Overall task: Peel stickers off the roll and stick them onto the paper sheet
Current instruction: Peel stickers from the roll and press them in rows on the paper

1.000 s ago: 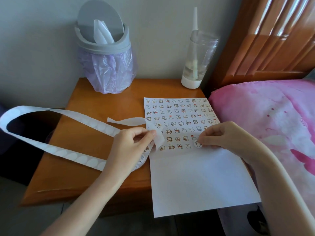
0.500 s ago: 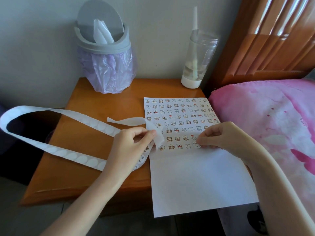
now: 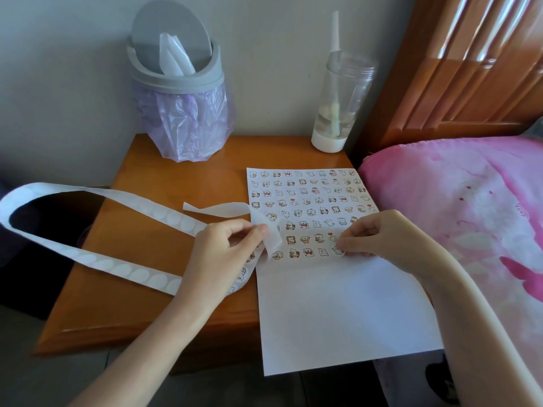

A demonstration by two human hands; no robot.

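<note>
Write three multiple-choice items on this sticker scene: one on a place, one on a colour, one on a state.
1. Where does the bin stand? A on the bed; B at the back of the nightstand; C on the floor.
2. What colour is the bin's bag? A green; B black; C purple.
3. What is the left hand doing? A gripping the sticker strip; B lying flat on the bed; C holding the bottle.
Answers: 1 B, it rests near the nightstand's far edge. 2 C, the plastic hanging round the bin is pale purple. 3 A, its fingers curl round the strip beside the paper sheet.
</note>
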